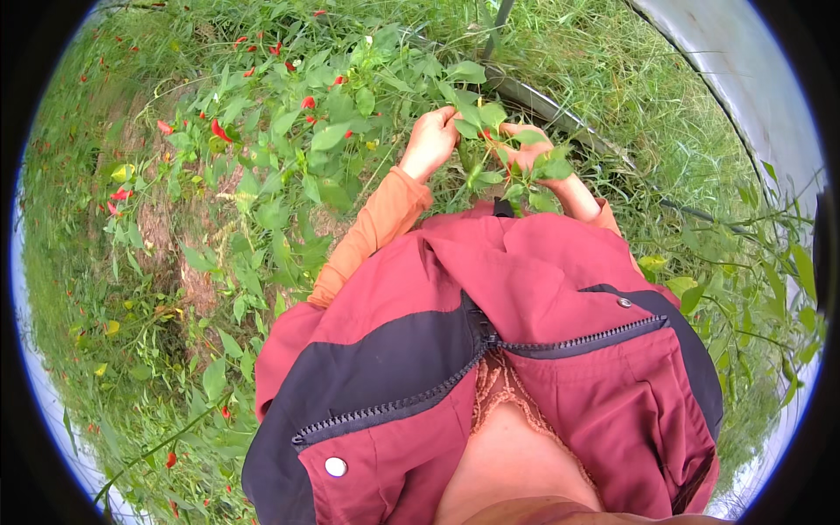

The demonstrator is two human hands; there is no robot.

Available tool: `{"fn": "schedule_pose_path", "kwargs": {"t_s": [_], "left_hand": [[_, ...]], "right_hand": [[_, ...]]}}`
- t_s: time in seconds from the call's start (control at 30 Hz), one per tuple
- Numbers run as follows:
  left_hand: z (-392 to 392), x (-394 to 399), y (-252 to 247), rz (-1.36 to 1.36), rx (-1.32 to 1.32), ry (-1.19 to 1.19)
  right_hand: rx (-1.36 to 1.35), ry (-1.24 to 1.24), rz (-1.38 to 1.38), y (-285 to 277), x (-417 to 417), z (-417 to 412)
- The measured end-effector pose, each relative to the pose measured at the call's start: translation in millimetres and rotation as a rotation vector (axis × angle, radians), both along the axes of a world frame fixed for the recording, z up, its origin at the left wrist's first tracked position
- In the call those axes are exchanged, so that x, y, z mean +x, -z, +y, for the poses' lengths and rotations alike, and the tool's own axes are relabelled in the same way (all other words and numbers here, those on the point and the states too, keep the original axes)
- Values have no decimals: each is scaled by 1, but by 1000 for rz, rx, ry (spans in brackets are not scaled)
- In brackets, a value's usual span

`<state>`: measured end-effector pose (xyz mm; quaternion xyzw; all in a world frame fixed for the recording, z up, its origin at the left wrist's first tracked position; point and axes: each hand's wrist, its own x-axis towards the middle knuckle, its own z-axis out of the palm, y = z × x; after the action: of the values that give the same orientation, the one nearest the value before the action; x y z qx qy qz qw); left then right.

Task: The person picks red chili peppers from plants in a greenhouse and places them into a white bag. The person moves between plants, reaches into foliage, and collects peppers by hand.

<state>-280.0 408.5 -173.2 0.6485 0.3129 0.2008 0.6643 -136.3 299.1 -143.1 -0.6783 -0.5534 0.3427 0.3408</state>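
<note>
Both bare hands reach into a leafy chilli pepper plant (489,121) beyond the red and black jacket (545,256). My left hand (430,141) is at the plant's left side, its fingertips bent together at the leaves; whether they grip a stem or a pepper is too small to tell. To the right, my right hand (525,149) is among the leaves and partly covered by them. A red chilli pepper (485,134) shows between the two hands. Green chilli peppers (472,176) hang just below, near the jacket's top edge.
More chilli plants (328,138) with several red peppers (220,130) spread to the left, over brown ground (154,223). A dark metal post (499,29) stands behind the hands, beside a long rail-like strip (564,115) in the grass. A pale sheet (741,59) curves along the right.
</note>
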Motion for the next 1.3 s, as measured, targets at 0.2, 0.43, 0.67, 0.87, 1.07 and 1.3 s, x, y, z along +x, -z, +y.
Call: {"fn": "schedule_pose_path", "kwargs": {"t_s": [0.2, 0.43, 0.67, 0.87, 1.07, 1.3], "left_hand": [[1, 0, 14, 65, 225, -44], [7, 0, -12, -28, -19, -88], [82, -26, -41, -712, -540, 79], [90, -13, -59, -322, -219, -43], [107, -9, -40, -614, -577, 140], [107, 1, -50, -637, -705, 128]], "right_hand": [[-217, 68, 156, -5, -12, 9], [-250, 327, -308, 8, 23, 0], [-111, 280, 901, 14, 13, -5], [4, 170, 1325, 0, 9, -1], [96, 26, 1546, -13, 4, -7], [159, -49, 1613, -10, 6, -13]]}}
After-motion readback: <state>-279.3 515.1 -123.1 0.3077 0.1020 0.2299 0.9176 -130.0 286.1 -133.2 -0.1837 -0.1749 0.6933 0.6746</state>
